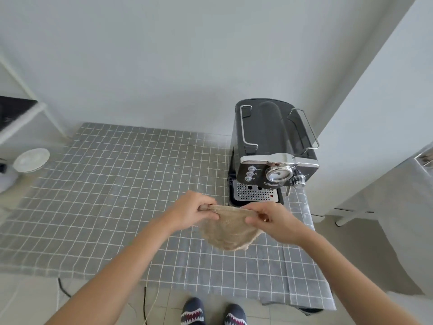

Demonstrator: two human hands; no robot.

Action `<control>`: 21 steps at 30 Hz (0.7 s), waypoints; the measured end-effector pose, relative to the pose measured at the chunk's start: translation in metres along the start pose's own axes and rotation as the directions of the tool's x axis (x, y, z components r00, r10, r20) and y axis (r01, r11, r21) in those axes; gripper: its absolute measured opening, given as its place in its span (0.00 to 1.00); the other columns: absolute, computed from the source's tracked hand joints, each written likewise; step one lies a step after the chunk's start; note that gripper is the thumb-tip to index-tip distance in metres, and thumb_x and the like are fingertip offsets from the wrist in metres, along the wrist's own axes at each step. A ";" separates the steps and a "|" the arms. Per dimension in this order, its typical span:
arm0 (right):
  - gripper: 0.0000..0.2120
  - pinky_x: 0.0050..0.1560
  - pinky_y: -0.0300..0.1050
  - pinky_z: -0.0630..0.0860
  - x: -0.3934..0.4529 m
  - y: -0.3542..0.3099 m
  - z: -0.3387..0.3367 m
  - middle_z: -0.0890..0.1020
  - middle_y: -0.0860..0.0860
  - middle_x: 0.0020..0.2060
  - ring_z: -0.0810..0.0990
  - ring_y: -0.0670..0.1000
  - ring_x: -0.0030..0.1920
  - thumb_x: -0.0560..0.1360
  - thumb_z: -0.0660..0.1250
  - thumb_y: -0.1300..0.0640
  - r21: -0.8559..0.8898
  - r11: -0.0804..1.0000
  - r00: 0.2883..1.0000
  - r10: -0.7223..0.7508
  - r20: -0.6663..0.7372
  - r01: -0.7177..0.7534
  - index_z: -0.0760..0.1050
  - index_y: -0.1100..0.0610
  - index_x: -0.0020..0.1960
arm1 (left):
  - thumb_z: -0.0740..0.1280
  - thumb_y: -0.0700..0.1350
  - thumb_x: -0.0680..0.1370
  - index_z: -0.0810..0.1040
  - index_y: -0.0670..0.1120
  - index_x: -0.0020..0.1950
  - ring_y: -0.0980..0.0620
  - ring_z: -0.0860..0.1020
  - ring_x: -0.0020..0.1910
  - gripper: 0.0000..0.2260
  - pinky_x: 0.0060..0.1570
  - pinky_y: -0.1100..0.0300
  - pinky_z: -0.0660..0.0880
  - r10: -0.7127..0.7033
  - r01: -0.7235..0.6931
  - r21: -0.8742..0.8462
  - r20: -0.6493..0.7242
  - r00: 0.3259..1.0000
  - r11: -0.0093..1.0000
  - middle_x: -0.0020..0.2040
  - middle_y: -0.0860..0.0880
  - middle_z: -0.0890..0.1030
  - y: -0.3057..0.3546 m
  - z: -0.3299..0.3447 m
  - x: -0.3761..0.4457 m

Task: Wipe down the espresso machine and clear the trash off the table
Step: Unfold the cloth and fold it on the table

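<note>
cloth (pixel 228 227) lower half motion-blurred, its top corners hidden under fingers, black box (pixel 13 111) at 9 o'clock cropped by frame edge, espresso machine (pixel 273 148) button icons unreadable

Views: 1, head-worn, wide-angle. Position: above the near edge of the table (pixel 98 207), looking forward and steeply down. Near field: both forearms reach away from the lens, left hand (pixel 193 211) and right hand (pixel 273 221) at frame centre, close; feet at the bottom edge. Far field: espresso machine (pixel 273 151) right of centre, wall behind. Straight lines bow toward the edges. Shared coverage: not applicable, 1 view only.
</note>
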State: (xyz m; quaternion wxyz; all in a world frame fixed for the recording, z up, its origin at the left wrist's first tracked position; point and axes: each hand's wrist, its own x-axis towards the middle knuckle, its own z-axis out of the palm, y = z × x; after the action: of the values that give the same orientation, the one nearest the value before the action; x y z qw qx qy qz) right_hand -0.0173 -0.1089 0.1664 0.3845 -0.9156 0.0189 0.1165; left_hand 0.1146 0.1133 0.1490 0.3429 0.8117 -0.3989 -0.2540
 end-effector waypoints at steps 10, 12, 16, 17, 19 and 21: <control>0.04 0.54 0.42 0.77 0.014 -0.010 0.004 0.84 0.38 0.47 0.81 0.38 0.47 0.73 0.73 0.48 0.086 0.996 1.000 -0.014 -0.003 0.014 0.82 0.47 0.42 | 0.65 0.48 0.79 0.78 0.51 0.64 0.65 0.80 0.38 0.14 0.36 0.76 0.72 0.089 -0.070 0.222 -0.077 0.993 0.973 0.42 0.59 0.82 0.015 -0.026 -0.017; 0.09 0.46 0.41 0.74 0.018 -0.009 0.007 0.81 0.39 0.34 0.77 0.39 0.36 0.71 0.74 0.49 0.060 0.998 1.000 -0.002 -0.021 0.003 0.78 0.48 0.35 | 0.61 0.52 0.79 0.77 0.56 0.63 0.52 0.77 0.25 0.13 0.27 0.66 0.73 0.116 -0.084 0.271 -0.106 0.988 0.959 0.33 0.52 0.83 0.005 -0.023 -0.021; 0.15 0.38 0.38 0.67 0.026 -0.001 0.013 0.73 0.48 0.30 0.68 0.45 0.32 0.68 0.77 0.50 -0.076 0.997 0.999 0.005 0.047 -0.001 0.74 0.57 0.35 | 0.62 0.50 0.80 0.79 0.53 0.51 0.52 0.74 0.25 0.06 0.27 0.65 0.70 0.123 -0.088 0.260 -0.119 0.985 0.962 0.32 0.52 0.81 -0.008 -0.024 -0.026; 0.16 0.36 0.36 0.64 0.028 0.001 0.014 0.70 0.44 0.28 0.66 0.43 0.30 0.69 0.77 0.52 -0.115 0.993 0.997 0.018 0.072 -0.010 0.71 0.54 0.32 | 0.63 0.48 0.79 0.80 0.51 0.49 0.55 0.74 0.27 0.06 0.30 0.68 0.69 0.130 -0.096 0.258 -0.119 0.984 0.961 0.33 0.53 0.80 -0.008 -0.024 -0.027; 0.20 0.35 0.36 0.62 0.032 -0.001 0.017 0.67 0.42 0.26 0.65 0.42 0.29 0.69 0.75 0.55 -0.228 0.974 0.994 0.030 0.108 -0.004 0.64 0.49 0.29 | 0.63 0.47 0.80 0.79 0.49 0.46 0.58 0.75 0.33 0.06 0.36 0.67 0.71 0.145 -0.112 0.243 -0.123 0.982 0.964 0.36 0.56 0.79 -0.009 -0.024 -0.029; 0.21 0.37 0.38 0.64 0.037 0.001 0.021 0.69 0.42 0.28 0.68 0.43 0.32 0.69 0.75 0.55 -0.280 0.960 0.992 0.037 0.120 -0.001 0.63 0.47 0.30 | 0.63 0.46 0.80 0.79 0.49 0.46 0.58 0.76 0.34 0.07 0.38 0.67 0.71 0.131 -0.100 0.209 -0.141 0.981 0.973 0.36 0.57 0.79 -0.015 -0.024 -0.029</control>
State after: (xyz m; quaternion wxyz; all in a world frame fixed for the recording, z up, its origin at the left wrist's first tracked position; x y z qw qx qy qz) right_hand 0.0146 -0.0928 0.1434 0.2507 -0.9514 -0.0129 0.1784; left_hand 0.1219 0.1523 0.1574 0.3030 0.8347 -0.4415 -0.1287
